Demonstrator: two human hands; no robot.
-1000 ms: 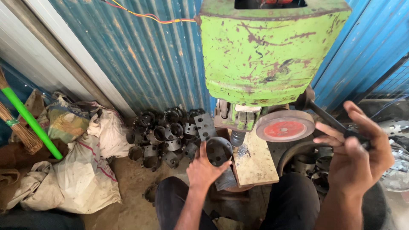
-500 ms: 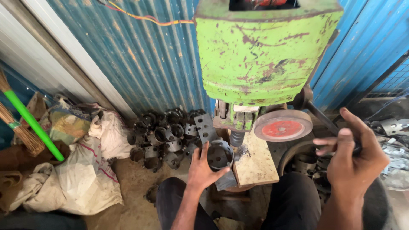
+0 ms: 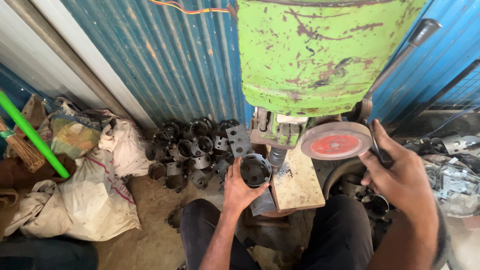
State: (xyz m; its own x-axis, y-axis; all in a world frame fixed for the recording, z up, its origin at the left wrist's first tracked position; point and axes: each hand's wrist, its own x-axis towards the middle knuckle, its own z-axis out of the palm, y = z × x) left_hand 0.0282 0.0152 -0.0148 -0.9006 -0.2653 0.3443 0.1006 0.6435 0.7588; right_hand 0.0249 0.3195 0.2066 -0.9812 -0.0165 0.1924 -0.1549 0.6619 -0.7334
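The left hand (image 3: 239, 186) gripped a dark perforated metal cup (image 3: 255, 170), fingers wrapped round its near wall and thumb on the rim, so that the open mouth faced up. The cup sat at the left edge of the wooden work board (image 3: 296, 185), at about nine o'clock from the drill spindle (image 3: 276, 156) and just beside it, not quite under the tip. The right hand (image 3: 400, 182) was closed around the feed lever (image 3: 400, 55), which ran up toward one o'clock past the red-faced wheel (image 3: 336, 141) on the side of the green drill press (image 3: 320, 55).

Done well, this step would have called for the cup to be pressed flat against the board before the spindle came near, with the mark squarely under the bit; held only in the fingers, thin sheet metal looked liable to snatch and spin. The thumb was best kept off the rim on the side facing the spindle. The lever wanted a slow, even pull from the right hand, eased as the bit broke through. Metal swarf (image 3: 283, 170) lay on the board close to the cup and could have tilted its seat.

A heap of similar cups (image 3: 192, 150) lay on the ground at ten o'clock, against the blue corrugated wall (image 3: 165, 60).
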